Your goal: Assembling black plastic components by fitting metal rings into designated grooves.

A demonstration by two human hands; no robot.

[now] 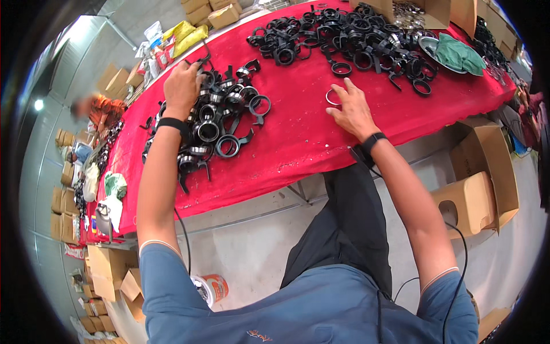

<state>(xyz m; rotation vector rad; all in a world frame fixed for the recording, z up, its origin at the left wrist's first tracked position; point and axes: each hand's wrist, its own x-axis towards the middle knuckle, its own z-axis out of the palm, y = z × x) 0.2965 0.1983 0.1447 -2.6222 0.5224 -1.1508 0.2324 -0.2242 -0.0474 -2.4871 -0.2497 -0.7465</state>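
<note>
My left hand [182, 92] is closed at the far edge of a pile of black ring-shaped parts [207, 132], several with short arms and some with silver metal inside. A black part with an arm [203, 53] shows at its fingertips; the grip itself is partly hidden. Off to the right, my right hand [353, 109] has a thin silver metal ring [329, 97] between its thumb and forefinger, low over the red cloth. Its other fingers are spread.
A red-covered table [292, 120] spans the view. Farther back lie a larger heap of black ring parts [344, 34], a metal bowl with a green cloth [458, 54], and an open carton of small metal pieces [409, 14]. Another person [100, 109] is at the far left. Cardboard boxes [475, 189] stand below.
</note>
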